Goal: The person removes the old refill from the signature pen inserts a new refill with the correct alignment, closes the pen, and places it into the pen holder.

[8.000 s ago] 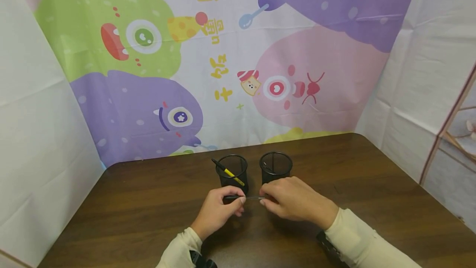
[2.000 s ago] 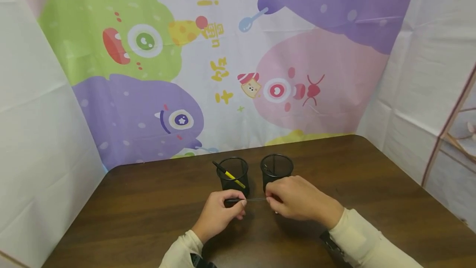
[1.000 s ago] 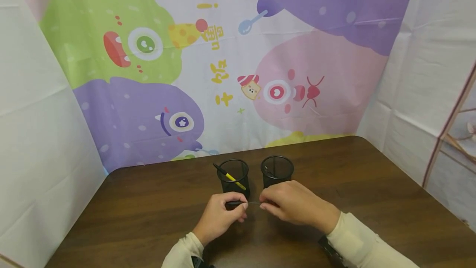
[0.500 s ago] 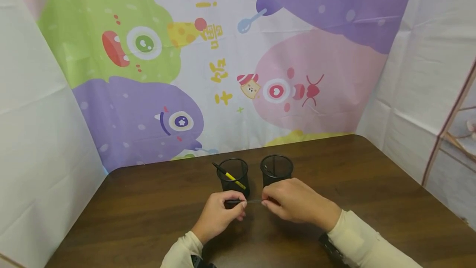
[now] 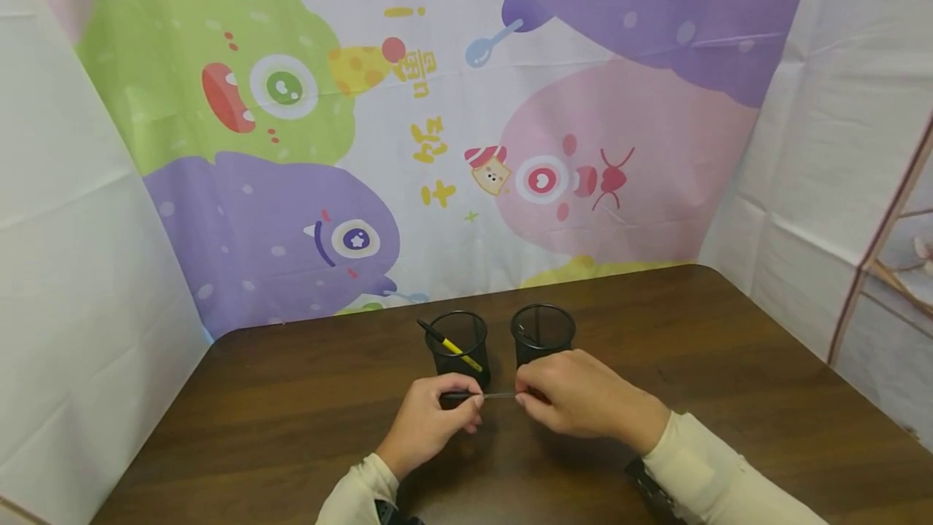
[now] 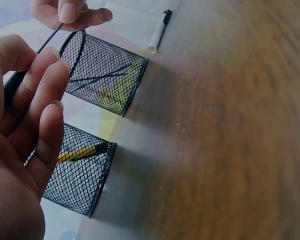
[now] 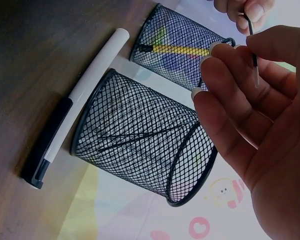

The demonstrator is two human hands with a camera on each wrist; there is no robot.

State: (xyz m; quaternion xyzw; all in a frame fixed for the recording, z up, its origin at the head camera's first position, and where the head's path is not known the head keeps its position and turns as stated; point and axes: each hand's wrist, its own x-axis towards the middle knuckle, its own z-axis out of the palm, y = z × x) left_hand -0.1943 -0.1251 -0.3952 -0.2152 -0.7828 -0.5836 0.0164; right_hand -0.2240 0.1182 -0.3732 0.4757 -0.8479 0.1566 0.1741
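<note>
My left hand [image 5: 432, 420] pinches a black pen part [image 5: 457, 396] between thumb and fingers. From it a thin pen refill [image 5: 500, 395] reaches across to my right hand [image 5: 586, 397], which pinches its other end. In the right wrist view the refill's tail [image 7: 256, 77] passes beneath my right thumb, dark with a clear tip. Both hands are above the table, in front of two black mesh pen cups. A white pen barrel with a black clip [image 7: 87, 82] lies on the table beside the right cup; in the left wrist view its end looks hollow.
The left mesh cup [image 5: 442, 364] holds a yellow and black pen [image 5: 453, 345] that leans on its rim. Thin dark sticks [image 7: 140, 136] are inside the right mesh cup [image 5: 526, 356]. A printed cloth [image 5: 452, 249] hangs behind the brown table [image 5: 291, 395].
My right hand has shifted slightly back and forth along the refill line, now a little farther from the left than one second ago. The left hand keeps its grip. Cups are unchanged.
</note>
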